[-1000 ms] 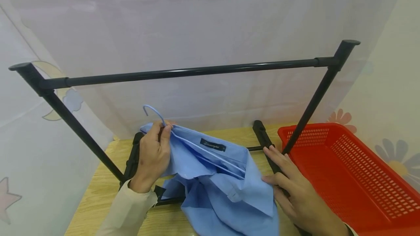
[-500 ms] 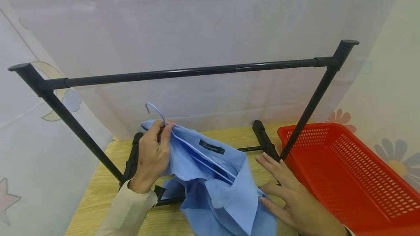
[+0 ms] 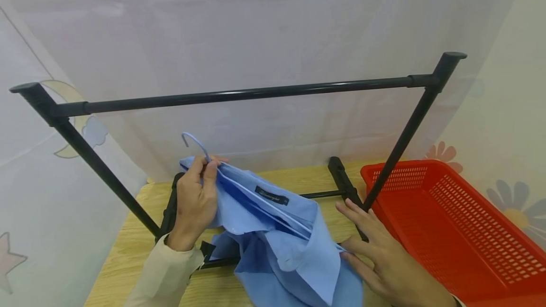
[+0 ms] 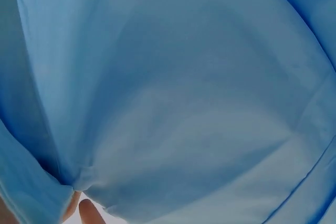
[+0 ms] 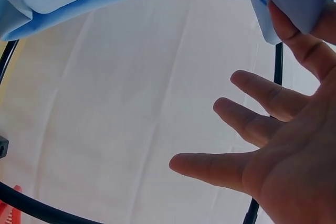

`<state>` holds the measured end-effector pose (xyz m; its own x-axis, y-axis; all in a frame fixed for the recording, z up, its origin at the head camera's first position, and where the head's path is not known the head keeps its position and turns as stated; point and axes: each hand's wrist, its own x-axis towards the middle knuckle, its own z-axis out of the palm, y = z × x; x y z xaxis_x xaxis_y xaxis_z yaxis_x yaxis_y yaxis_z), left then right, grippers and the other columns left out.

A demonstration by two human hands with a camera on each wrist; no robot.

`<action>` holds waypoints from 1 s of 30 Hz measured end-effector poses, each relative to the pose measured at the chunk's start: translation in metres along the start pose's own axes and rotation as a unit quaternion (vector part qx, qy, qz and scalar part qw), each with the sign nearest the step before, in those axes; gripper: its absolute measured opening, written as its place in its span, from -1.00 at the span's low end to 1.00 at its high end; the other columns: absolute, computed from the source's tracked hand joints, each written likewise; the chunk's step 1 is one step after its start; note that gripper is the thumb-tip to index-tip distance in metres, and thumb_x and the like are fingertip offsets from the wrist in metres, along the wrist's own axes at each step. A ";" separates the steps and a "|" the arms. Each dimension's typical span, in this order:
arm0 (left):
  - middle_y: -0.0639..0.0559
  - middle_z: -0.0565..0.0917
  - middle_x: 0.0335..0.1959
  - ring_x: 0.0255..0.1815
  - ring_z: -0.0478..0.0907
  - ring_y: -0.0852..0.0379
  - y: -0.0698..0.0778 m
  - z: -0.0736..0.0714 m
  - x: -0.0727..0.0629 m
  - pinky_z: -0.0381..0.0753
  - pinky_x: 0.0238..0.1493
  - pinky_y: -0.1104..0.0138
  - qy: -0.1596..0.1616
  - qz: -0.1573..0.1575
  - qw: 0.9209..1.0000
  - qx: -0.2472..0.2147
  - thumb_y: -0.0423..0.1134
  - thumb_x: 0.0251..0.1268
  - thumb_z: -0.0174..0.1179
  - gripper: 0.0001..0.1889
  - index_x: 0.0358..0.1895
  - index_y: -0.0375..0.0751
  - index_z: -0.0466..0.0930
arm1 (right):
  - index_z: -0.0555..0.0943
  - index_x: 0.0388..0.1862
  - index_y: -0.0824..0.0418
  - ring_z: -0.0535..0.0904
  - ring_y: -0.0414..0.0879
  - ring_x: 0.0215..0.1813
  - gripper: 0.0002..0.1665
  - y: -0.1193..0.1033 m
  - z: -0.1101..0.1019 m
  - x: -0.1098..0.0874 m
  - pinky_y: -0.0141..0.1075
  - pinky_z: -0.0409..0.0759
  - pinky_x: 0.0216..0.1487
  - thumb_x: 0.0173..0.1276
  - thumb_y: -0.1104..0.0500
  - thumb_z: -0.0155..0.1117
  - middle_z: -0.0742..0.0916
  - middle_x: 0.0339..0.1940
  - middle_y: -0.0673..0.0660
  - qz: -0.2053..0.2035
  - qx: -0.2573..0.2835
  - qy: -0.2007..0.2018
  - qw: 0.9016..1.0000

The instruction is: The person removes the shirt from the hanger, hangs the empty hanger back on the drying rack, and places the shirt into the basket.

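On the head view's dial, the blue shirt (image 3: 290,245) lies at 6 o'clock, bunched in loose folds, its dark label (image 3: 271,195) facing up inside the collar. The left hand (image 3: 196,203), at 8 o'clock, pinches the light-blue hanger (image 3: 198,141) at the foot of its hook, along with the collar cloth; the hook points up towards 9 o'clock. Part of the hanger's arm shows inside the neck opening. The right hand (image 3: 379,255), between 4 and 5 o'clock, pinches the shirt's edge between thumb and 1 finger, while its other 3 fingers spread apart. In the left wrist view, blue cloth covers nearly everything, with fingertips at 7 o'clock.

The crossbar of a black rack (image 3: 256,94) spans 12 o'clock, above the shirt. A red basket (image 3: 443,231) sits at 4 o'clock on the wooden table (image 3: 128,250), just beside the rack.
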<state>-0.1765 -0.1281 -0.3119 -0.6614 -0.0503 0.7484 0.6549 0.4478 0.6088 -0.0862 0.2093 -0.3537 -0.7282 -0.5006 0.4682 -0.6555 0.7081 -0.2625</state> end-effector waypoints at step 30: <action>-0.10 0.77 -0.10 0.10 0.59 0.00 0.000 -0.001 -0.001 0.35 -0.17 0.44 0.020 -0.025 0.999 -0.013 -0.35 0.62 -0.14 -0.75 -0.13 -0.44 0.52 | 0.64 -0.20 -0.34 0.27 0.28 0.47 -0.62 0.004 0.002 -0.002 0.39 0.44 0.02 0.10 0.08 0.58 0.39 0.51 0.12 0.016 -0.004 -0.008 1.000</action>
<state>-0.1752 -0.1293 -0.3121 -0.6786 -0.1090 0.7264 0.6304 0.4210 0.6522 -0.0874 0.2121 -0.3572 -0.7513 -0.4862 0.4462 -0.6310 0.7272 -0.2701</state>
